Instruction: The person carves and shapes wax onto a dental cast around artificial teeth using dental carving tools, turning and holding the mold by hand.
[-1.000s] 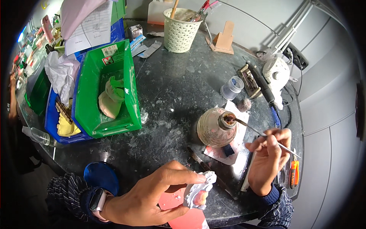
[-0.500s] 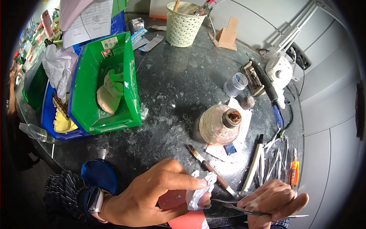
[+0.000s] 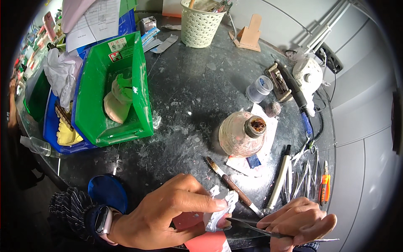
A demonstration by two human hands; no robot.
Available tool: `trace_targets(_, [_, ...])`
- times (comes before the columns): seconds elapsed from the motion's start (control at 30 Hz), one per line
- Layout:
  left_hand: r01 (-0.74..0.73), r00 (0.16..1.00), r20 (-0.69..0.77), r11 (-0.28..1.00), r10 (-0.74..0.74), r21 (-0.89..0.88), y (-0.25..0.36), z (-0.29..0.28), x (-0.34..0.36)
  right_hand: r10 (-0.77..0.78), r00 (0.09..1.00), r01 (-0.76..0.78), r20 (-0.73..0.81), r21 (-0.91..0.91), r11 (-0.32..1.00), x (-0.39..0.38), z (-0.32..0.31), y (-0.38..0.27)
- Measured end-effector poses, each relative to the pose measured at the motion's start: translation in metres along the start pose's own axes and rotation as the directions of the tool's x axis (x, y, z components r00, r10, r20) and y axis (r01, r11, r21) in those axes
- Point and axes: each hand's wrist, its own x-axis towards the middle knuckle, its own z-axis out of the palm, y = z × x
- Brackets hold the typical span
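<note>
Between thumb and fingers, my left hand grips a small dental piece, whitish-grey and uneven with a pink part on its right side. A slim metal carver is pinched in my right hand. The carver's flat tip lies against or very close to the pink part; contact cannot be told for certain. Below the left hand are red-pink sheets, partly covered by it. Just beyond the piece a brown-handled wax knife rests on the dark worktop.
A glass spirit burner stands ahead of my hands. Several metal tools and orange-handled cutters lie at right. A green bin with dental models is at left. Farther back are a woven cup and a handpiece.
The carver's tip has moved left and slightly up, onto or close to the pink part of the dental piece. My left hand keeps its hold; the view has shifted slightly.
</note>
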Motion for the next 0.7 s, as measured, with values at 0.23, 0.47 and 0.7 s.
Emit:
trace_targets(0.23, [-0.006,1.0,-0.012,1.0,0.006,0.013,0.001,0.0,-0.001,-0.1,0.963,0.135,-0.25,0.131,0.982,0.0,0.018,0.006])
trace_targets(0.47, [-0.022,1.0,-0.009,0.999,0.022,0.024,0.001,0.001,0.0,-0.006,0.986,0.034,-0.169,0.165,0.986,0.002,0.012,0.002])
trace_targets(0.7, [-0.008,1.0,0.026,0.999,0.006,0.052,0.002,0.0,0.002,-0.036,0.988,0.06,-0.153,0.156,0.986,0.003,0.011,0.003])
